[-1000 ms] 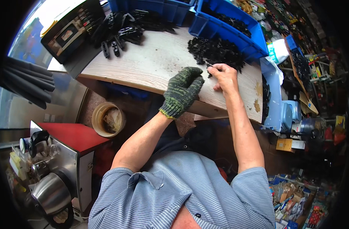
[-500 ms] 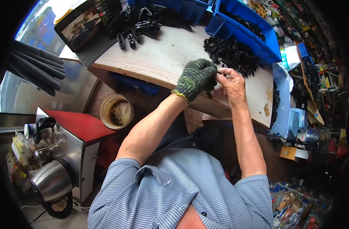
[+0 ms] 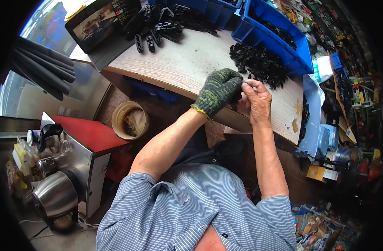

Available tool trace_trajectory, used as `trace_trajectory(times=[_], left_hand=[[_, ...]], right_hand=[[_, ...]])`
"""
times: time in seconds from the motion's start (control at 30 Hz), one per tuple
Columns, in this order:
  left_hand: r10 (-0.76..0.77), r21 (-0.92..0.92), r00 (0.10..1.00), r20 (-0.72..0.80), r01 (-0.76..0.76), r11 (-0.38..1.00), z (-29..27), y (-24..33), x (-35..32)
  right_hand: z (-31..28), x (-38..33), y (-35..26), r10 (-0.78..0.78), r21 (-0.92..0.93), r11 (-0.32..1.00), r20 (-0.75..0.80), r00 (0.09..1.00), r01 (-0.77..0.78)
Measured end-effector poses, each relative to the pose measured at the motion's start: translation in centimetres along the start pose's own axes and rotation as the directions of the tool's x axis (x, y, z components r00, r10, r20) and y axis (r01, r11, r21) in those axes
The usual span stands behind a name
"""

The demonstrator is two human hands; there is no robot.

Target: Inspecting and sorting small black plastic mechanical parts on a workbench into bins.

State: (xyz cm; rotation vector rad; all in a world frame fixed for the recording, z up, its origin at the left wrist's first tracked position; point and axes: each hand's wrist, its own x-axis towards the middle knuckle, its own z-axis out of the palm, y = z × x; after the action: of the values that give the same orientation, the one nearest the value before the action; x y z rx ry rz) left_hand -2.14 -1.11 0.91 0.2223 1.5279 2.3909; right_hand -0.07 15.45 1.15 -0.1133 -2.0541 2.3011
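Note:
My left hand (image 3: pixel 218 90), in a dark green knitted glove with a yellow cuff, is closed over the table's near edge. My bare right hand (image 3: pixel 258 102) meets it at the fingertips, thumb and index finger pinched together. Whatever they hold between them is too small and too covered to make out. Just beyond the hands lies a heap of small black parts (image 3: pixel 258 65) on the pale wood-grain table (image 3: pixel 191 52). Farther left on the table are several long black plastic pieces (image 3: pixel 168 30), two of them lying apart from the pile.
Blue bins (image 3: pixel 290 52) with black parts stand behind the heap. A tablet-like screen (image 3: pixel 95 31) leans at the far left. A light-blue crate (image 3: pixel 311 117) is by the table's right end. On the left are a bucket (image 3: pixel 116 121), a red-topped cabinet (image 3: pixel 84 131) and a steel kettle (image 3: pixel 57 196).
The whole view has shifted slightly, so the table and bins appear a little lower and farther right. Both hands stay together, with the right fingers slightly changed in pose at the glove.

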Motion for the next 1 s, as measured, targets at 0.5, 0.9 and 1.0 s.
trace_trajectory(times=[0.5,0.9,1.0], left_hand=[[0.790,0.946,0.585,0.185,0.112,-0.304,-18.5,8.1,-0.9],[0.405,0.903,0.814,0.417,-0.322,-0.283,-14.0,6.5,0.2],[0.383,0.888,0.807,0.449,-0.356,-0.291,-12.1,4.7,1.2]], right_hand=[[0.2,0.2,0.4,-0.035,0.141,0.990,0.026,0.999,0.031],[0.1,0.3,0.7,-0.066,0.090,0.994,0.004,0.998,0.066],[0.2,0.2,0.7,-0.078,0.090,0.993,0.000,0.997,0.078]])
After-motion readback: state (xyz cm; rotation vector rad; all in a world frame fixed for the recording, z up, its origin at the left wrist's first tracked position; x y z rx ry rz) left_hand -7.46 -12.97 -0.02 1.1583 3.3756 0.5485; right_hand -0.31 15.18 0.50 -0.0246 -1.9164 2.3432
